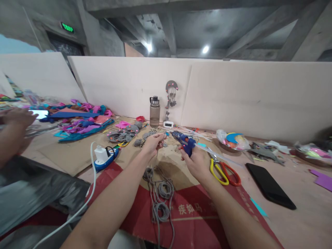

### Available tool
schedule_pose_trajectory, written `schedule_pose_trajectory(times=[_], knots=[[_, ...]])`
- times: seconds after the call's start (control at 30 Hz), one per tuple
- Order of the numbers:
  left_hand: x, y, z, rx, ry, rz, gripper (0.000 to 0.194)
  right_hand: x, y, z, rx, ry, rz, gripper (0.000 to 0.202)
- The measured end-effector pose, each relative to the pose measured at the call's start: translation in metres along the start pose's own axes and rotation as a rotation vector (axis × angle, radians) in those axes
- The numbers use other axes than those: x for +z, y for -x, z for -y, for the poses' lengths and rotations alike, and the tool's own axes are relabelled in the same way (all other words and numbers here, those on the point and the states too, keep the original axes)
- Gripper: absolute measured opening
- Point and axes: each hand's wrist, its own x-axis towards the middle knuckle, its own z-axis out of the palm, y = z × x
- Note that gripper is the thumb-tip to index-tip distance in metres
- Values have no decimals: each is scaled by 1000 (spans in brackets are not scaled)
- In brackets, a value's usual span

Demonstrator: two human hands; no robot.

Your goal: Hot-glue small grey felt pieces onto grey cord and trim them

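My right hand (194,159) grips a blue hot glue gun (184,141), its nozzle pointing left and a clear glue stick (220,156) trailing from its back. Between the pinched fingers of my left hand (153,144) is a small blue piece (167,134), held close to the nozzle; its exact shape is too small to tell. Below my hands, coils of grey cord (165,190) lie on red-and-brown cardboard (192,221). Grey felt pieces (124,134) with pink dots are heaped beyond my left hand.
Scissors (224,169) and a black phone (269,185) lie to the right, near a bowl (232,141) of colourful bits. A bottle (155,112) stands by the white partition. At left are a power strip (105,159), its white cable (92,186), coloured felt (83,121) and another person's hand (19,117).
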Motion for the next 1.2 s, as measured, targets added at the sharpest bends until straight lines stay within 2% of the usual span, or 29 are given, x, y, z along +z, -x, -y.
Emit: schedule_pose_trajectory(times=[0.2, 0.5, 0.9, 1.2], knots=[[2, 1, 0, 9, -45, 18, 36, -1, 0, 3, -28, 78, 29, 26], [6, 3, 4, 89, -144, 32, 33, 1, -1, 1, -108, 183, -18, 25], [8, 8, -2, 161, -156, -67, 24, -1, 1, 9, -90, 206, -8, 25], [9, 5, 4, 140, -176, -21, 26, 1, 1, 8, -93, 196, -13, 24]])
